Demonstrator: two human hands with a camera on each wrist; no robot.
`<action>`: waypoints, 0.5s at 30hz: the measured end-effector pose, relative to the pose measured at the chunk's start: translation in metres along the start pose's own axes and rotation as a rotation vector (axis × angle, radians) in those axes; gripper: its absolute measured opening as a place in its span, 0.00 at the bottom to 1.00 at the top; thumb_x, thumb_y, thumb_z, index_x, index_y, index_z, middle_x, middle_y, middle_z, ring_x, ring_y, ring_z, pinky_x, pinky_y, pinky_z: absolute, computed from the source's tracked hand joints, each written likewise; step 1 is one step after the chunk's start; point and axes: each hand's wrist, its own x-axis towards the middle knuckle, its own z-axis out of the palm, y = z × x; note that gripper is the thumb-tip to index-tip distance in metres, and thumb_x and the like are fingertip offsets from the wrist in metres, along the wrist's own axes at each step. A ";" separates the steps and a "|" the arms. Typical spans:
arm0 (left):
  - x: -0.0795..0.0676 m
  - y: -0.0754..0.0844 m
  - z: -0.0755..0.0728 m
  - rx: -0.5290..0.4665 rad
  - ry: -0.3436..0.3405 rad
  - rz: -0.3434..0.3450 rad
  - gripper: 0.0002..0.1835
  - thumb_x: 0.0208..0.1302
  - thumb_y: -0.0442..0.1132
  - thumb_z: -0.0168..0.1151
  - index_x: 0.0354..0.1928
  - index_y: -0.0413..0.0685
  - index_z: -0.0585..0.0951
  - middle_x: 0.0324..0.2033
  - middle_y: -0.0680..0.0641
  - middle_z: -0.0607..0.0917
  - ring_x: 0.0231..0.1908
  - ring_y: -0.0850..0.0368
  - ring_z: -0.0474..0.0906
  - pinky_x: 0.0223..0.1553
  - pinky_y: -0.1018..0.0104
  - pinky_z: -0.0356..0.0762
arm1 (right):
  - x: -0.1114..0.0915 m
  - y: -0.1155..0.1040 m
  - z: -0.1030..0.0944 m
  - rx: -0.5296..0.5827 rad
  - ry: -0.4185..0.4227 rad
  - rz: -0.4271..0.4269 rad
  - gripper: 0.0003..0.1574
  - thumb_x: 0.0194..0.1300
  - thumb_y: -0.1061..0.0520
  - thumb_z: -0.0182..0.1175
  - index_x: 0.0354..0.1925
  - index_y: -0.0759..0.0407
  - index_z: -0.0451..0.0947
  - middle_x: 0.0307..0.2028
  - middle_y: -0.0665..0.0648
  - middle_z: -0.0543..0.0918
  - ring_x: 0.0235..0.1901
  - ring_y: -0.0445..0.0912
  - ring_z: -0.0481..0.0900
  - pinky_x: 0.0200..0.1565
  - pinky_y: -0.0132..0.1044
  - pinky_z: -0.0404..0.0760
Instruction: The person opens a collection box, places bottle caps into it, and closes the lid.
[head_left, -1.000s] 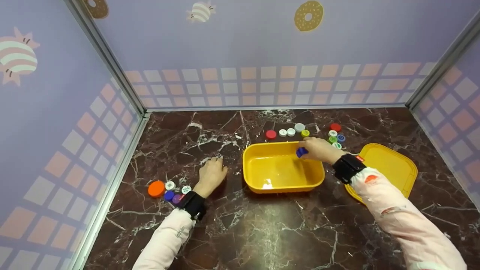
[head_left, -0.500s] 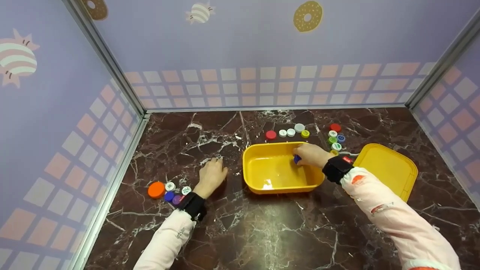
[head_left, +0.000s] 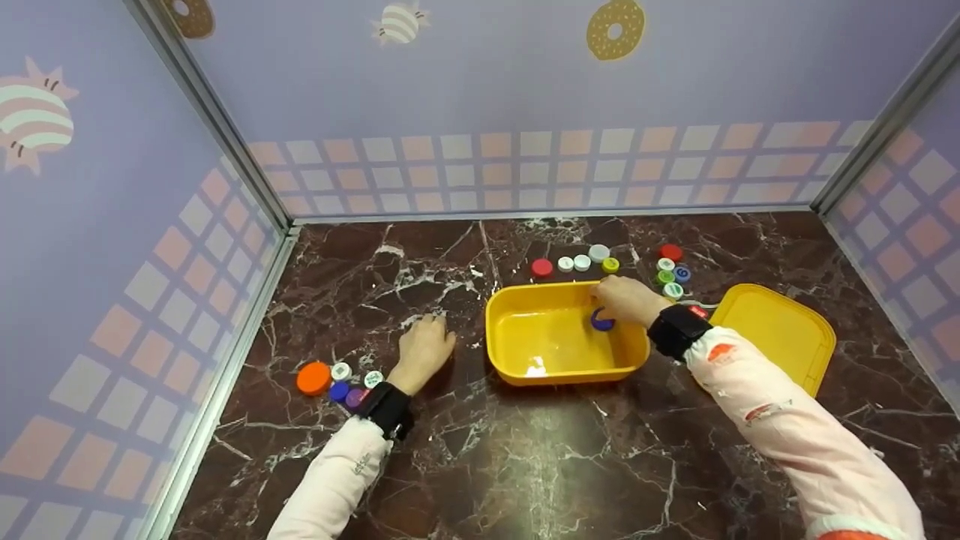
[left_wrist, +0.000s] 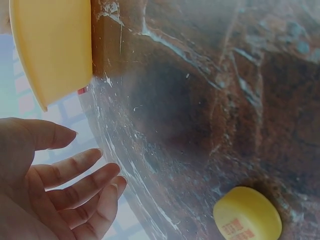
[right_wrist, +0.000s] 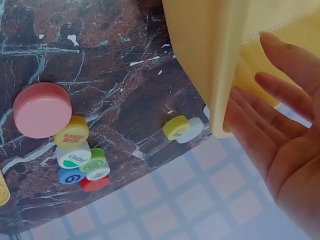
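A yellow plastic box (head_left: 499, 337) stands without its lid on the dark marble table. My right hand (head_left: 631, 298) reaches over its far right rim, fingers spread, with nothing between them in the right wrist view. Just under those fingertips, inside the box, is a blue bottle cap (head_left: 602, 321); whether it touches the bottom I cannot tell. My left hand (head_left: 424, 345) lies left of the box, fingers loosely bent and holding nothing. Nearest that hand are a white cap (head_left: 373, 379), a purple cap (head_left: 355, 397), a blue cap (head_left: 339, 391) and an orange cap (head_left: 313, 378).
Behind the box sit a red cap (head_left: 541, 268), white caps and a yellow-green cap (head_left: 610, 265). More caps cluster right of it, with a large pink cap (right_wrist: 42, 110). The yellow lid (head_left: 776, 334) lies under the right forearm. A yellow cap (left_wrist: 247, 214) shows in the left wrist view.
My right hand has moved slightly left and into the box, and has let go of the blue cap it pinched, which is now below the fingers. The left hand stays put.
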 end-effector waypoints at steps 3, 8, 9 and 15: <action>-0.001 0.000 -0.001 -0.002 -0.007 -0.003 0.14 0.54 0.41 0.60 0.36 0.36 0.78 0.31 0.39 0.78 0.32 0.40 0.76 0.27 0.47 0.73 | -0.002 -0.001 -0.001 0.009 0.009 -0.025 0.15 0.49 0.58 0.68 0.33 0.66 0.76 0.24 0.56 0.76 0.24 0.51 0.75 0.28 0.44 0.74; -0.002 -0.005 -0.004 0.005 0.011 -0.028 0.15 0.54 0.40 0.60 0.39 0.35 0.78 0.34 0.39 0.79 0.33 0.40 0.77 0.28 0.48 0.73 | -0.004 -0.002 -0.004 0.043 -0.014 -0.005 0.18 0.51 0.56 0.67 0.37 0.65 0.77 0.28 0.57 0.79 0.26 0.52 0.76 0.29 0.46 0.75; -0.003 -0.007 -0.005 0.010 0.014 -0.034 0.15 0.54 0.40 0.60 0.39 0.35 0.78 0.34 0.39 0.79 0.34 0.40 0.76 0.29 0.48 0.73 | -0.005 -0.002 -0.005 0.048 -0.017 0.004 0.18 0.51 0.55 0.67 0.38 0.65 0.77 0.28 0.57 0.79 0.26 0.51 0.76 0.29 0.46 0.75; -0.004 -0.016 -0.011 0.027 -0.004 -0.088 0.16 0.54 0.41 0.60 0.40 0.35 0.78 0.34 0.38 0.78 0.35 0.40 0.75 0.30 0.47 0.73 | -0.009 -0.002 -0.009 0.061 0.024 0.014 0.18 0.52 0.52 0.66 0.37 0.62 0.78 0.29 0.55 0.80 0.27 0.51 0.77 0.28 0.46 0.75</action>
